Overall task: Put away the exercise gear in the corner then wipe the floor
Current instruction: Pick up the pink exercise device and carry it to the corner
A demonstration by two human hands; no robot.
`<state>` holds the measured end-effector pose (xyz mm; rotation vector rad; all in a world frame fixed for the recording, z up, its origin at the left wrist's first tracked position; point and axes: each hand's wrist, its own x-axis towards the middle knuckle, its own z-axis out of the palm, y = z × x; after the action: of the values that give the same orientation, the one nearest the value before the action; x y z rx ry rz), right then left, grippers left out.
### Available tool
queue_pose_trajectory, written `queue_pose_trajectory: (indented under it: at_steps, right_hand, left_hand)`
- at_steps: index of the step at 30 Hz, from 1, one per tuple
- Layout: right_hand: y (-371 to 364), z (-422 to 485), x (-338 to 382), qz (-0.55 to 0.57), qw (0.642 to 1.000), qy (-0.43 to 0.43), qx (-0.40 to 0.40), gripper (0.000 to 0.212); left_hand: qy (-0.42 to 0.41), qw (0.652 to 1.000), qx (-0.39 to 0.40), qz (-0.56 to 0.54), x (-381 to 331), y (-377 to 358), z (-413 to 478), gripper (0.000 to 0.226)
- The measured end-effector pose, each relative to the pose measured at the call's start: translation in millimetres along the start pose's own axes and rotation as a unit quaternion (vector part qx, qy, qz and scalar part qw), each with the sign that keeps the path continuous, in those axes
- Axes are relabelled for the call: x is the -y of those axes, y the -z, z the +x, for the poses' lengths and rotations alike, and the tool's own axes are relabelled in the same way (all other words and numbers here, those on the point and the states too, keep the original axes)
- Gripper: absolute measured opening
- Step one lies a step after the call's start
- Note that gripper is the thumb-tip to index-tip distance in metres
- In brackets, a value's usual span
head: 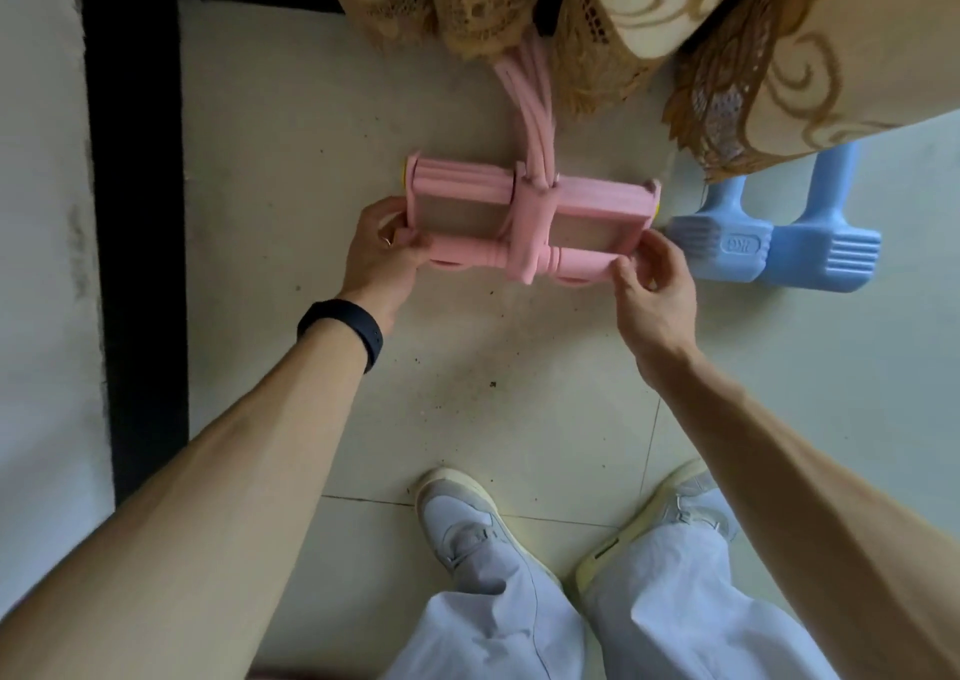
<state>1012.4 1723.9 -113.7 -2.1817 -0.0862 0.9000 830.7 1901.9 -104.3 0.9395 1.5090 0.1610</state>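
A pink pedal resistance puller [530, 206] lies on the pale tiled floor [509, 357] near the corner. Its pink tubes [530, 102] run up under the curtain, and their far end is hidden. My left hand [382, 251] grips the left end of the near pink bar. My right hand [652, 284] pinches the right end of that bar with thumb and fingers. Two light blue dumbbells [769, 248] lie side by side to the right of the puller, their far ends hidden under the curtain.
A gold and cream patterned curtain [649, 25] hangs over the far side. A black baseboard [135, 212] and a white wall [41, 212] run along the left. Dark crumbs dot the floor. My two grey shoes [467, 518] stand at the bottom.
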Motion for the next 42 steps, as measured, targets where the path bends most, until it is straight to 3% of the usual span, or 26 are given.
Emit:
queue_pose_trajectory:
  at_steps: [4,8,12,18,24,29,37,42]
  right_hand:
    - [3,14,11,0.012,0.999,0.045,-0.005,0.04]
    - [-2,17,5,-0.182,0.977,0.105,0.02,0.046]
    - [5,17,5,-0.281,0.949,0.141,0.021,0.051]
    - [31,1,24,-0.318,0.929,0.181,0.047,0.05]
    - [87,-79,60,-0.353,0.912,0.139,0.156,0.049]
    - [125,-162,138,-0.398,0.874,0.184,0.207,0.041]
    - [210,-300,311,-0.464,0.815,0.289,0.191,0.04]
    - [254,-395,428,-0.463,0.77,0.388,0.206,0.04]
  left_hand:
    - [-0.017,0.999,0.013,-0.049,-2,1,7,0.044]
    - [-0.05,0.998,-0.009,0.047,1,-9,14,0.039]
    - [-0.072,0.984,-0.011,0.162,1,-11,5,0.047]
    - [-0.051,0.942,0.056,0.327,-6,5,-20,0.059]
    - [-0.01,0.909,0.034,0.416,-25,22,-99,0.062]
    - [-0.057,0.89,0.038,0.451,-89,35,-207,0.056]
    - [-0.175,0.838,0.004,0.517,-219,99,-391,0.052]
    - [-0.201,0.854,-0.062,0.475,-299,153,-496,0.057]
